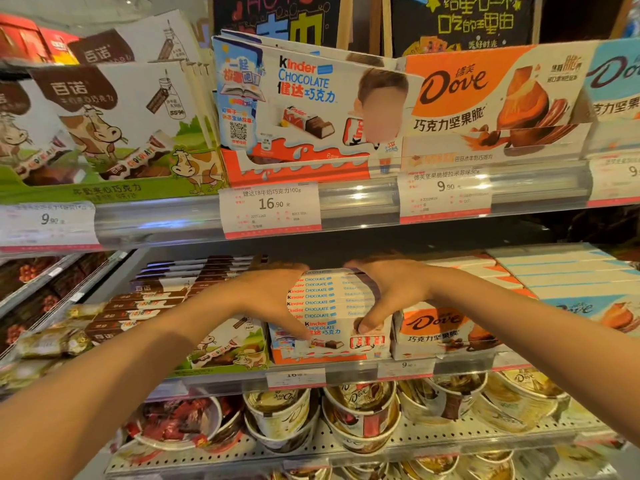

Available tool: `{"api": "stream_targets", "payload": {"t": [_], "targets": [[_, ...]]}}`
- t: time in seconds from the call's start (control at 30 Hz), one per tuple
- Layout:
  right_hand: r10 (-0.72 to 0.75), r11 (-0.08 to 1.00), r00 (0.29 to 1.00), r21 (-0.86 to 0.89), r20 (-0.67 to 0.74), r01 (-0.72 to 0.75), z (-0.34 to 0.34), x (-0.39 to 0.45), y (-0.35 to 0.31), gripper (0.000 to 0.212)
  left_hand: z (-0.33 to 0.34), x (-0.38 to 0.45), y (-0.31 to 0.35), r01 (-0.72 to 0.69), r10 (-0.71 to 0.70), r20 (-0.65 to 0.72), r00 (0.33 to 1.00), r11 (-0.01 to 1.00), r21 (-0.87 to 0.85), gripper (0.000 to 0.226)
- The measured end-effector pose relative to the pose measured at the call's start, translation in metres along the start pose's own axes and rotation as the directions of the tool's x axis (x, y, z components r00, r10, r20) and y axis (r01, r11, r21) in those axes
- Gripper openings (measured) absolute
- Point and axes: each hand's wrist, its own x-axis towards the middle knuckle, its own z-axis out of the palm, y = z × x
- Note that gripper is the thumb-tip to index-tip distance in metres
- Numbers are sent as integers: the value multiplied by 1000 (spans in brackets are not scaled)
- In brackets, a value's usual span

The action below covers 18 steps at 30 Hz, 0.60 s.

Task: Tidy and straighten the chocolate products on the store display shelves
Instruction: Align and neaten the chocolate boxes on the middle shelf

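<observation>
- Two hands, left hand and right hand, clasp the Kinder box stack on the middle shelf, between cow-print boxes and Dove boxes.
- Advice: squeeze evenly, square edges, slide stack flush to front rail.

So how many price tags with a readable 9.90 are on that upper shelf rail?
2: one price tag at the far left, one under the orange Dove box. A third at the right edge is cut off, showing only a 9.

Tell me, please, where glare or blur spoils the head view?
Head view: glare streaks the clear shelf rail; wide-angle bending tilts the upper Kinder box; lower Dove tubs look soft; the left hand and right hand holding the Kinder stack stay fairly sharp.
</observation>
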Motion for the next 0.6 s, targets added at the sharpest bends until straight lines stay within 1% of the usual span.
{"api": "stream_targets", "payload": {"t": [0.13, 0.23, 0.37, 0.47, 0.53, 0.6], "targets": [[18, 999, 1000, -29, 10, -17, -1, 0, 1, 80, 0, 0, 4, 0, -1, 8, 1000, 999, 38, 62], [13, 999, 999, -50, 40, -11, -2, 0, 0, 75, 0, -1, 7, 14, -14, -1, 1000, 999, 47, 64], [-26, 996, 996, -88, 87, 33, -3, 1, -3, 71, -2, -2, 11, 31, -31, -7, 1000, 999, 30, 63], [-59, 992, 987, -100, 148, 74, -6, 0, -6, 63, -1, -3, 10, 44, -43, -25, 999, 999, 33, 68], [-63, 991, 984, -107, 167, 82, -7, 0, -6, 60, 0, -6, 10, 57, -57, -28, 998, 998, 29, 69], [-71, 990, 981, -105, 180, 91, -7, 1, -5, 66, -1, -10, 11, 72, -73, -59, 996, 997, -8, 74]]}}
